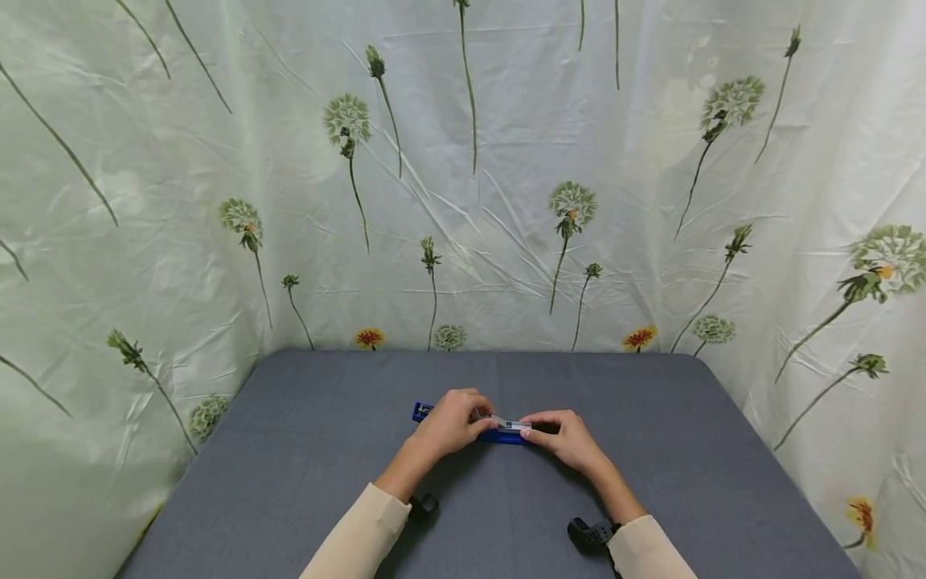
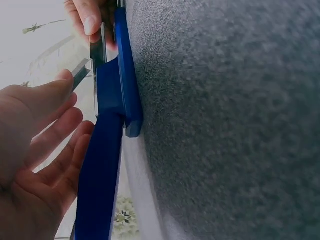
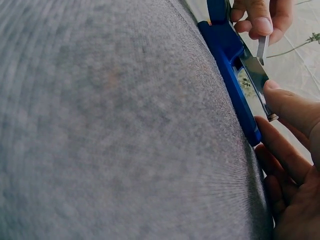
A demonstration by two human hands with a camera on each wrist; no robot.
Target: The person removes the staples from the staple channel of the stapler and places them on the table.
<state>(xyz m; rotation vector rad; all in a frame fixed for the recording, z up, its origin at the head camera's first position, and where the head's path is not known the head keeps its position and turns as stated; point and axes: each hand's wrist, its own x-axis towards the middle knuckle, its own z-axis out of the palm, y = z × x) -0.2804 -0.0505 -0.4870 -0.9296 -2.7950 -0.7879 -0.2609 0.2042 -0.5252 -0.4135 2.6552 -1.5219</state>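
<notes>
A blue stapler [image 1: 502, 437] lies on the table with its top handle [image 2: 100, 175] swung back and its metal staple channel [image 3: 256, 75] exposed. My left hand [image 1: 454, 420] pinches a short strip of staples [image 2: 81, 71] between thumb and finger, tilted just over the channel. Whether the strip touches the channel, I cannot tell. At the stapler's front end, my right hand [image 1: 571, 438] holds it, the thumb on the metal channel and the fingers by the tip of the blue base [image 3: 252, 136].
A grey cloth covers the table [image 1: 347, 474]. Behind and at both sides hangs a pale curtain [image 1: 492, 201] printed with dandelions. Black straps with camera mounts [image 1: 592, 535] sit at the wrists, close above the cloth.
</notes>
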